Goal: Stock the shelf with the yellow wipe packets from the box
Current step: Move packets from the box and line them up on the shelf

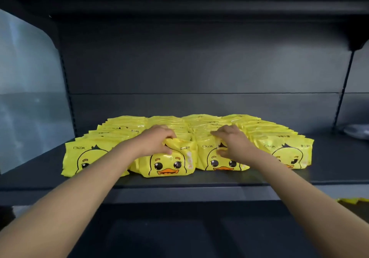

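Now, near the front edge of the shelf (199, 180), the left hand (157, 141) pinches the top of a yellow packet (169, 164); the right hand (232, 144), fingers spread, seemingly rests on the neighbouring packet (223, 165).

Yellow duck-face wipe packets (287, 150) stand upright in 4 rows running back across the dark shelf (199, 180). The 2nd row's front packet (169, 164) sits forward, top crumpled.

"Ckak" on yellow wipe packets (207, 154)
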Motion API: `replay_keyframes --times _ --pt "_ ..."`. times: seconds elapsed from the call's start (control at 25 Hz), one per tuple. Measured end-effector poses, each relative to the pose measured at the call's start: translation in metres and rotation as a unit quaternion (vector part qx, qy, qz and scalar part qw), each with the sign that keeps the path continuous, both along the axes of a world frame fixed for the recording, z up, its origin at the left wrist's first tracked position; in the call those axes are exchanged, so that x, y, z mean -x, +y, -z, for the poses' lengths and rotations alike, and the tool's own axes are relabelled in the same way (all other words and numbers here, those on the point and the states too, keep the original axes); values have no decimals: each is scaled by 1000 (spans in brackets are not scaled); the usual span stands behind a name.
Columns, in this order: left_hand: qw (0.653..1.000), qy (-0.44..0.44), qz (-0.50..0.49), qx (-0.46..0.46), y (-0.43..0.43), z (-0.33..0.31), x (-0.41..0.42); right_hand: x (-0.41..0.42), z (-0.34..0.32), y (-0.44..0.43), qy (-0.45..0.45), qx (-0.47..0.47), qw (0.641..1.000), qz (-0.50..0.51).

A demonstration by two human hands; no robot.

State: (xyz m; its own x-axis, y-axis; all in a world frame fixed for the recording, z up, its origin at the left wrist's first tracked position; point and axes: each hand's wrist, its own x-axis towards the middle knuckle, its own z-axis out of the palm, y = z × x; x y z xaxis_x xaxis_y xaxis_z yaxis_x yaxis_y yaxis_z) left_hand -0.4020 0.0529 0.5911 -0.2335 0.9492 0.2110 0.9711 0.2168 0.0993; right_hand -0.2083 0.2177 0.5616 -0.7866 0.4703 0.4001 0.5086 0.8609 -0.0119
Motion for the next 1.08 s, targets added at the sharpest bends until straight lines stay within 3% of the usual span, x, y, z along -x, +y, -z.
replay_keyframes --times 0.2,0.44,0.68,1.08 --pt "981 187 -3 -48 -24 24 -7 -8 16 -8 42 -78 996 -20" --pt "919 384 54 -74 -20 63 9 -7 36 1 24 -187 981 -32" --pt "898 414 61 -137 4 78 31 4 41 10 32 -201 978 -37" --pt "882 436 83 -157 18 79 47 4 41 16 43 -214 974 -56"
